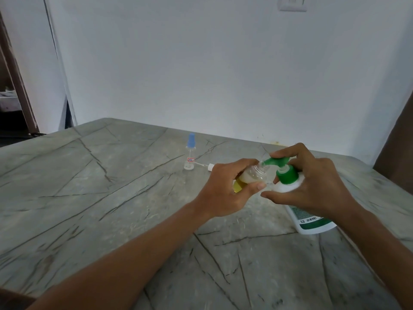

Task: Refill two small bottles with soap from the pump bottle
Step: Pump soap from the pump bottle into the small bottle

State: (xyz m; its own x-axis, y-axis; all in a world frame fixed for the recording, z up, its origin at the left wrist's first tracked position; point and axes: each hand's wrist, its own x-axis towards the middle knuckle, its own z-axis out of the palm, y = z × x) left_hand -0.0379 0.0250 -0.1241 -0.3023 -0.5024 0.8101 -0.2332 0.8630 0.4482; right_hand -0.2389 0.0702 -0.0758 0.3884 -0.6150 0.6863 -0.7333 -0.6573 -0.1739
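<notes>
My left hand (pixel 225 189) grips a small clear bottle (pixel 254 174) with a yellow label, tilted, its open neck right at the green nozzle. It holds some pale liquid. My right hand (pixel 312 182) wraps the white pump bottle (pixel 312 222), fingers resting on the green pump head (pixel 280 162). A second small clear bottle (pixel 190 153) with a blue spray cap stands upright on the table, farther back and to the left. A white spray cap with its thin tube (pixel 206 166) lies beside that bottle.
The grey marble-patterned table (pixel 111 220) stretches wide to the left and toward me. A white wall runs close behind it. A dark doorway is at the far left, and a brown panel stands at the right edge.
</notes>
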